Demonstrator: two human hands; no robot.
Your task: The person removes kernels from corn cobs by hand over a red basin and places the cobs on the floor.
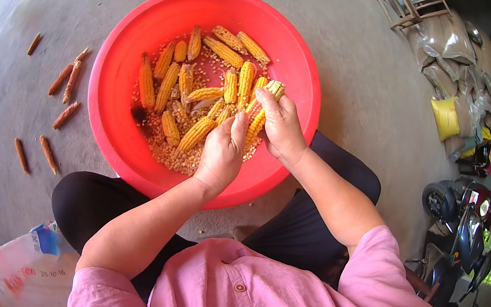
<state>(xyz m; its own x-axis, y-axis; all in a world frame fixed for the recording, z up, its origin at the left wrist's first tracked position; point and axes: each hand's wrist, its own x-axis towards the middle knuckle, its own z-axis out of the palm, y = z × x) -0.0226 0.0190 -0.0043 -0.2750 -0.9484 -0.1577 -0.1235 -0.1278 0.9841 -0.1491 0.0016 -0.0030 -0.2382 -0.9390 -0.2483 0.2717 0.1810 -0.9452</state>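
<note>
Over the near right side of a large red plastic basin (pixel 96 47), my two hands hold one partly shelled ear of corn (pixel 256 124). My right hand (pixel 282 126) grips its upper end, the thumb lying along the cob near the pale tip. The fingers of my left hand (pixel 226 149) are on its lower left side. A stripe of bare reddish cob shows between the rows of yellow kernels. Several unshelled ears (pixel 195 135) lie in the basin on a layer of loose kernels (pixel 165 158).
Several bare cobs (pixel 64 115) lie on the concrete floor (pixel 359 88) left of the basin. A printed sack (pixel 22 282) is at lower left. Filled bags (pixel 440 41), a wooden stool (pixel 413 2) and motorbikes (pixel 469 234) stand along the right.
</note>
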